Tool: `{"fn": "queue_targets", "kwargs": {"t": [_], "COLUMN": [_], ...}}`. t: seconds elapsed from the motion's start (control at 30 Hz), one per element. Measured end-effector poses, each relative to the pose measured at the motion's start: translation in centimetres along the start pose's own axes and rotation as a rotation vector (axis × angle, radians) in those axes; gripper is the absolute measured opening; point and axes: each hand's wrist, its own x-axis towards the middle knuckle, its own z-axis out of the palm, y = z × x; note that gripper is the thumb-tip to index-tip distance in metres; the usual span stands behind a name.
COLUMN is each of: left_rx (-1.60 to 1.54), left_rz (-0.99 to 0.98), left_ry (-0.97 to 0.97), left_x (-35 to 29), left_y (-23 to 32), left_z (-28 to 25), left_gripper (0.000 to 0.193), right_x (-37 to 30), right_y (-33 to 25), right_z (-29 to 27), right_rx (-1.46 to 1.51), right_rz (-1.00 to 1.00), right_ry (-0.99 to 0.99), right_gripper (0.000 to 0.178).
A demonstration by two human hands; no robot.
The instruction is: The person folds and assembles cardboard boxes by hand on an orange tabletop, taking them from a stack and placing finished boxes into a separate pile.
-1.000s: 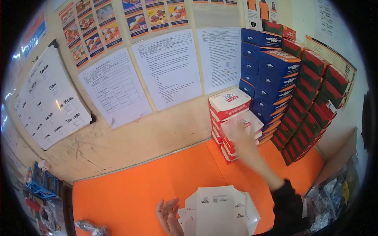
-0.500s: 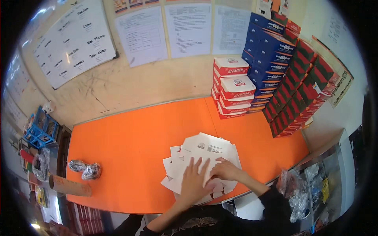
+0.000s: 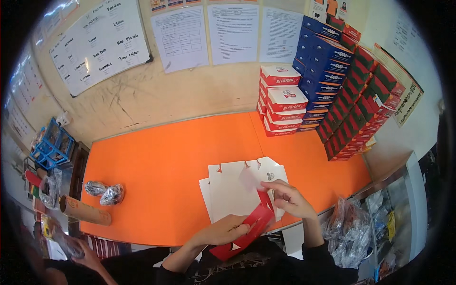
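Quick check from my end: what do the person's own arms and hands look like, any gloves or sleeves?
Both hands are bare, no gloves: the left hand and the right hand. I cannot make out any rings or a watch. The forearms are uncovered; dark black sleeves start higher up, pushed back toward the elbows.

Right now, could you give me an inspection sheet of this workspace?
Surface: orange table, mostly bare.
Job's things: flat white cartons; red carton in both hands.
Clutter: two foil bundles, cardboard tube at left edge.
Hands: left hand and right hand grip the red carton.
Cables: nothing seen.
Surroundings: stacked boxes at right, papers and whiteboard on wall, blue crate, plastic bags.
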Motion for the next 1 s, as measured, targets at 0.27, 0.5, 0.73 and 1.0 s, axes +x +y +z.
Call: {"fn": "queue_targets", "kwargs": {"t": [0.27, 0.5, 0.73, 1.0], "left_rx": [-0.330, -0.259, -0.870, -0.597], "left_rz": [0.111, 0.255, 0.328, 0.474], "left_ry": [-0.053, 0.288, 0.816, 1.384], "left_x": [-1.0, 0.5, 3.2, 6.2], "left_y": [-0.6, 1.8, -0.2, 1.1], "left_z": [-0.7, -0.8, -0.6, 0.2], "left_gripper": [0.029, 0.021, 0.020, 0.034], "right_x": [1.1, 4.4, 3.2, 5.9], "right_y": [-7.0, -8.3, -5.3, -3.3], "right_z": [-1.2, 1.2, 2.9, 1.6], "right_rx": [-0.252, -0.764, -0.641, -0.359], "right_rz": [-0.361, -0.527, -0.682, -0.414], "right_ry": [0.153, -0.118, 0.106, 0.833], "right_gripper": [0.016, 0.028, 0.027, 0.016]}}
